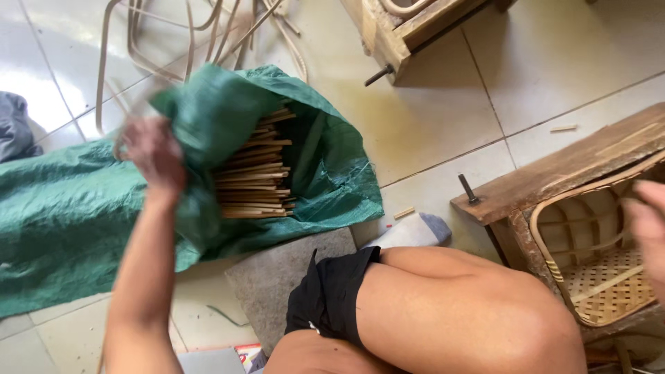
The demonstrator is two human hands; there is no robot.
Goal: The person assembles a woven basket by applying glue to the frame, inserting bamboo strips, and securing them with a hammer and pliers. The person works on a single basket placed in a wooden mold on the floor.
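1. Bundle of bamboo sticks [253,173]: pale, cut flat at the ends, stacked lengthwise inside the open mouth of a green woven sack [69,215] lying on the tiled floor [443,118].
2. Left hand [154,151]: blurred, raised at the sack's mouth beside the sticks; fingers appear closed on the green cloth edge.
3. Right hand [650,221]: partly out of view, resting at the rim of a woven bamboo basket [603,277]; grip cannot be told.
4. Basket: set in a worn wooden frame [554,170], right of the bare knee.
5. Loose bamboo strips [180,34]: curled on the floor beyond the sack.
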